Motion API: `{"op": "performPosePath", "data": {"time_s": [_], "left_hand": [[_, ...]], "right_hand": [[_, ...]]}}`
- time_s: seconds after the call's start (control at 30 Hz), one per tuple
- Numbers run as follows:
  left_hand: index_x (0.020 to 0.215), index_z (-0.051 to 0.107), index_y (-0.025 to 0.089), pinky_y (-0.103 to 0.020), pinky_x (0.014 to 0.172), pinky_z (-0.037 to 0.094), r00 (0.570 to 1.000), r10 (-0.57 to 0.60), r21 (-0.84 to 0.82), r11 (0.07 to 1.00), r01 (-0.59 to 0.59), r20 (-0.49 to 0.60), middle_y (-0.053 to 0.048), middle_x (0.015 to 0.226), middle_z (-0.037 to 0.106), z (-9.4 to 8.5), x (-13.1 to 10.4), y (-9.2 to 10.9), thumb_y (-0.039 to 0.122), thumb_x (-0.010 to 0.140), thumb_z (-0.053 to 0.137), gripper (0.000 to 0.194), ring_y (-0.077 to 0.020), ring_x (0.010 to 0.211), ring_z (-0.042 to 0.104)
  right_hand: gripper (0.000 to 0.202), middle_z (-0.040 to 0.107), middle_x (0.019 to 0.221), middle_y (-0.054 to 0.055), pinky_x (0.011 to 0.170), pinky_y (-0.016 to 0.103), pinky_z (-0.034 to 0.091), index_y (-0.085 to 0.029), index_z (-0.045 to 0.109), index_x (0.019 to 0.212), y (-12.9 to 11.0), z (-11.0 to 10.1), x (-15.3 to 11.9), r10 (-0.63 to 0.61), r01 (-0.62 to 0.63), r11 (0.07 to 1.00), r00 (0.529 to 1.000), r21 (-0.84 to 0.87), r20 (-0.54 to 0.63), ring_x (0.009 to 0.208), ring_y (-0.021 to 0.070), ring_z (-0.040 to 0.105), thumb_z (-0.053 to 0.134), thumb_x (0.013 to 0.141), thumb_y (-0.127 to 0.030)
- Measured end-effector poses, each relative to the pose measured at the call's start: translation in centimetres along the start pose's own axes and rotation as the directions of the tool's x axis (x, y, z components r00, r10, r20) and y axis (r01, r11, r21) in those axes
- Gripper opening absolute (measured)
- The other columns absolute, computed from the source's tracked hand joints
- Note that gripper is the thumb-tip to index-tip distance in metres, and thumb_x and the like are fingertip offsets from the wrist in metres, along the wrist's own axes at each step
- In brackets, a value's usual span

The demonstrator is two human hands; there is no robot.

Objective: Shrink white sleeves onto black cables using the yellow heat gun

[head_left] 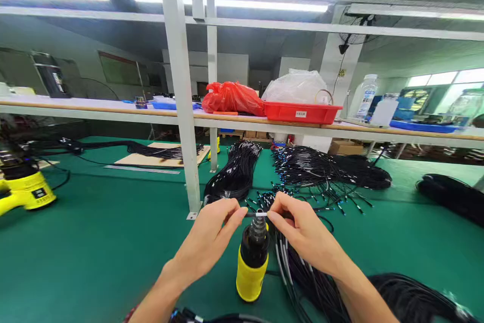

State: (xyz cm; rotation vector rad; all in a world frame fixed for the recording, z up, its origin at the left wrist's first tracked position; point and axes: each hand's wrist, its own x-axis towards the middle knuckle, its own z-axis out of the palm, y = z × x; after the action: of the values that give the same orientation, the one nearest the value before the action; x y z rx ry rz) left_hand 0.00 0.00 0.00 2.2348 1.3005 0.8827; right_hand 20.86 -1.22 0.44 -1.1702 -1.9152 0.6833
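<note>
Yellow-and-black heat gun [252, 262], black cables [325, 172], green table mat [94, 242], red tray [300, 112].

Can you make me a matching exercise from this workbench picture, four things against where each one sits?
Things:
1. yellow heat gun
2. red tray
3. wall fan
4. thin cable

Places:
A. high on the pillar, upper right
B. pinched between the left hand and right hand
C. on the wooden shelf
D. standing nozzle-up on the green mat

Pairs: 1-D, 2-C, 3-A, 4-B
</note>
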Motion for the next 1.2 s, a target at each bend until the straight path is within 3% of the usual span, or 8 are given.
{"op": "performPosePath", "data": {"time_s": [0.27,0.6,0.8,1.03,1.2], "left_hand": [[0.070,0.047,0.019,-0.025,0.058,0.030,1.000,-0.018,-0.119,0.993,0.017,-0.008,0.004,0.067,0.047,1.0,1.5,-0.6,0.045,0.097,0.038,0.038,-0.0133,0.064,0.039],[0.076,0.055,0.019,-0.025,0.063,0.035,0.999,-0.031,-0.162,0.986,0.026,-0.028,0.003,0.071,0.055,1.1,1.8,-1.0,0.042,0.094,0.047,0.030,-0.0143,0.069,0.046],[0.082,0.058,0.020,-0.026,0.068,0.037,0.999,-0.034,-0.185,0.982,0.026,-0.041,0.002,0.078,0.060,1.0,1.7,-1.0,0.035,0.090,0.053,0.018,-0.0152,0.075,0.051],[0.070,0.057,0.019,-0.026,0.060,0.035,0.998,-0.062,-0.095,0.994,0.062,0.004,0.002,0.065,0.057,1.0,1.8,-1.0,0.051,0.097,0.035,0.047,-0.0155,0.064,0.052],[0.067,0.054,0.019,-0.026,0.062,0.036,0.998,-0.056,-0.130,0.990,0.057,0.010,0.002,0.065,0.056,1.3,2.0,-1.3,0.048,0.096,0.038,0.044,-0.0150,0.064,0.051]], "right_hand": [[0.019,0.051,0.066,-0.004,0.053,0.025,0.029,-0.020,0.048,0.074,1.1,0.1,0.7,-0.010,0.006,0.994,0.999,-0.111,-0.042,0.059,0.0125,0.041,0.048,0.093,-0.023],[0.016,0.056,0.069,-0.002,0.053,0.024,0.032,-0.020,0.050,0.075,1.7,0.4,1.3,-0.011,0.005,0.993,0.998,-0.122,-0.054,0.060,0.0134,0.047,0.050,0.090,-0.022],[0.016,0.064,0.072,-0.001,0.058,0.025,0.038,-0.019,0.061,0.078,2.0,0.1,1.0,0.000,-0.007,0.993,0.998,-0.114,-0.057,0.065,0.0147,0.055,0.052,0.091,-0.022],[0.020,0.064,0.069,-0.002,0.059,0.025,0.038,-0.019,0.062,0.073,1.6,-0.4,0.8,-0.032,0.022,0.992,0.997,-0.126,-0.073,0.063,0.0148,0.054,0.053,0.091,-0.022],[0.018,0.065,0.071,-0.002,0.060,0.025,0.039,-0.019,0.063,0.074,1.7,-0.2,0.9,-0.016,0.010,0.995,0.998,-0.103,-0.065,0.065,0.0149,0.056,0.054,0.090,-0.021]]}}
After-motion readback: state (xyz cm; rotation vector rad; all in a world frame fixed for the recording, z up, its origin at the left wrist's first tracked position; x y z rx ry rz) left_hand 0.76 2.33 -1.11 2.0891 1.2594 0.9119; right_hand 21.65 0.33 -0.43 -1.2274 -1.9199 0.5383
